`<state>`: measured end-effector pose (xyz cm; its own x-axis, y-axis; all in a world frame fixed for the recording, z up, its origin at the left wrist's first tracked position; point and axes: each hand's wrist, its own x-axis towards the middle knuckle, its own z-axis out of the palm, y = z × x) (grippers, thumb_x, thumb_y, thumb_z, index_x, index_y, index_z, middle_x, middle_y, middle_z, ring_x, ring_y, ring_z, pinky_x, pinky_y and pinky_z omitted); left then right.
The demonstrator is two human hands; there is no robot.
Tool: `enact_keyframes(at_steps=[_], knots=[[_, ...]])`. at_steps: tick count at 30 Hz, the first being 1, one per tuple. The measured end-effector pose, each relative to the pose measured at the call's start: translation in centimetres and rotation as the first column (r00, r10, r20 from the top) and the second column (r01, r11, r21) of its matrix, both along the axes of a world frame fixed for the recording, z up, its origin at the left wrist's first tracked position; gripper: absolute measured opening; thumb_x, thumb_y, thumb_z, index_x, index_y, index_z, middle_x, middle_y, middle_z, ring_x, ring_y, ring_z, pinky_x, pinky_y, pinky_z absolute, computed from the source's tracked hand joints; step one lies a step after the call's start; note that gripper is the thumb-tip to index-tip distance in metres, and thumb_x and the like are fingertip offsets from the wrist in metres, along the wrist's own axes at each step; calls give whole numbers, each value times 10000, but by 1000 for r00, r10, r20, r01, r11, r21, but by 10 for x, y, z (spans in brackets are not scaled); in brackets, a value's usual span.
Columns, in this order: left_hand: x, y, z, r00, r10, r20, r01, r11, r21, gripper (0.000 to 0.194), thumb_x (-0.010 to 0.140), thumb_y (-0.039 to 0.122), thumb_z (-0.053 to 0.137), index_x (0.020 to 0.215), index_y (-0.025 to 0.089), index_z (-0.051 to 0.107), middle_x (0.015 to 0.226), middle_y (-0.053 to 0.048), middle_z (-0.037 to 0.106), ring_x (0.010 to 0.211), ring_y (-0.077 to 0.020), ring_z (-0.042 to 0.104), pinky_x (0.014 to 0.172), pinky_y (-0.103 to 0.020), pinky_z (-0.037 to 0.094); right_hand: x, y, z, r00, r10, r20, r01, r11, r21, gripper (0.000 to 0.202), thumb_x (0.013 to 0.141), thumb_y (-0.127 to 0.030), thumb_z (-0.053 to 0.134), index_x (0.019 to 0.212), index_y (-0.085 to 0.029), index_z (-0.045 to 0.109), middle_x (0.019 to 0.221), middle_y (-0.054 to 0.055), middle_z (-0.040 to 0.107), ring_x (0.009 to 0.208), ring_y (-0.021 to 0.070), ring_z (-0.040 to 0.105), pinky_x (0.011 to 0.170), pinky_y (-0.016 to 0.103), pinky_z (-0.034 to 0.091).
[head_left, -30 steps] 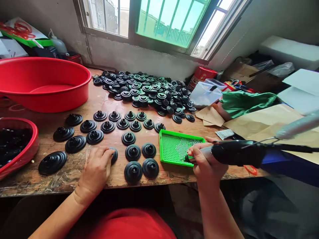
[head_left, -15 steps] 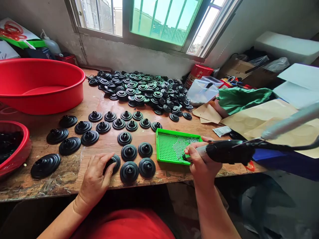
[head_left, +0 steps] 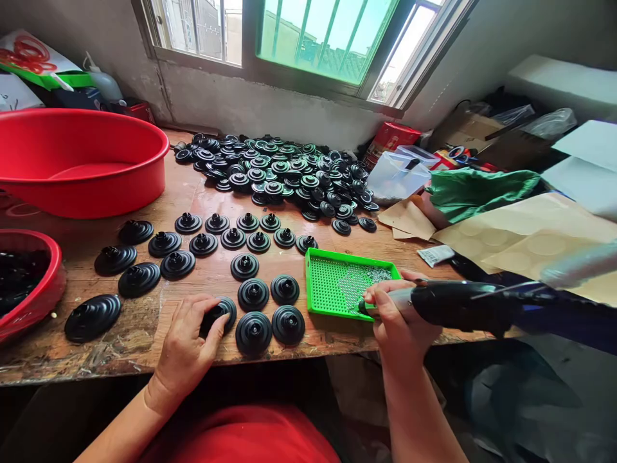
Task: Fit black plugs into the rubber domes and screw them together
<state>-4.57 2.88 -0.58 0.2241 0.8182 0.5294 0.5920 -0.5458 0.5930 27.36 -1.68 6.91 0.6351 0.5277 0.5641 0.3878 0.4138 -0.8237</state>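
A left hand (head_left: 180, 354) is curling its thumb and fingers around a black stepped disc (head_left: 228, 314), which is lying by the near edge of the wooden table (head_left: 186, 190). The right hand (head_left: 405, 331) is gripping a power screwdriver (head_left: 453, 302), its tip pointing toward the green perforated tray (head_left: 321, 292). The disc is probably feeling light, stiff and slightly slippery, its rim offering the surest hold.
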Motion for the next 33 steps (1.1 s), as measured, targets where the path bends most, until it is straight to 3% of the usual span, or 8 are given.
enact_keyframes(at_steps=[14,18,22,25,29,31,33], knots=[[0,-1,0,1000,8,-18,-8,1000,1,196,954,252,610,1144,214,589,1087,-77,638,1049,-247,624,947,-421,522,3,1,-2,997,-5,74,3,1000,24,296,772,-217,772,990,-194,573,642,-80,660,565,154,626,819,436,509],[1,0,-1,1000,14,13,-14,1000,-16,265,932,269,643,1179,204,575,1118,-92,626,1054,-251,619,919,-411,539,-7,-1,15,1000,-9,-16,10,998,55,417,726,-194,797,1075,-214,572,647,-78,677,549,164,609,665,375,512],[4,0,3,998,-11,61,15,997,-70,151,932,240,628,1078,202,619,1073,-84,629,1053,-244,625,928,-407,543,-35,-2,45,993,99,-64,-87,982,170,408,710,-152,789,1067,-234,609,637,-68,674,555,176,588,618,369,512],[6,0,7,993,-18,113,29,995,-93,113,925,230,629,1033,198,639,1042,-85,641,1030,-241,635,927,-413,555,-69,5,61,942,326,-80,-303,928,218,387,752,-185,779,1105,-244,632,657,-54,651,544,174,560,584,374,501],[8,0,7,985,-9,174,29,993,-114,98,916,224,640,1010,198,650,1026,-91,652,996,-238,644,903,-423,570,-122,25,61,734,664,-142,-629,744,226,371,836,-242,760,1171,-303,614,685,-52,628,554,161,571,557,347,506],[8,0,5,982,-11,188,34,992,-122,106,907,211,653,1012,194,651,1025,-92,649,988,-237,640,895,-423,571,-145,37,53,648,745,-157,-712,667,220,371,850,-223,746,1172,-323,591,695,-63,618,547,144,572,551,326,512],[8,0,4,981,-19,191,44,990,-131,120,903,191,658,1022,190,649,1032,-94,644,996,-237,629,903,-427,566,-161,46,43,635,758,-151,-740,652,163,344,858,-232,732,1150,-318,573,714,-64,602,567,140,584,571,327,524]])
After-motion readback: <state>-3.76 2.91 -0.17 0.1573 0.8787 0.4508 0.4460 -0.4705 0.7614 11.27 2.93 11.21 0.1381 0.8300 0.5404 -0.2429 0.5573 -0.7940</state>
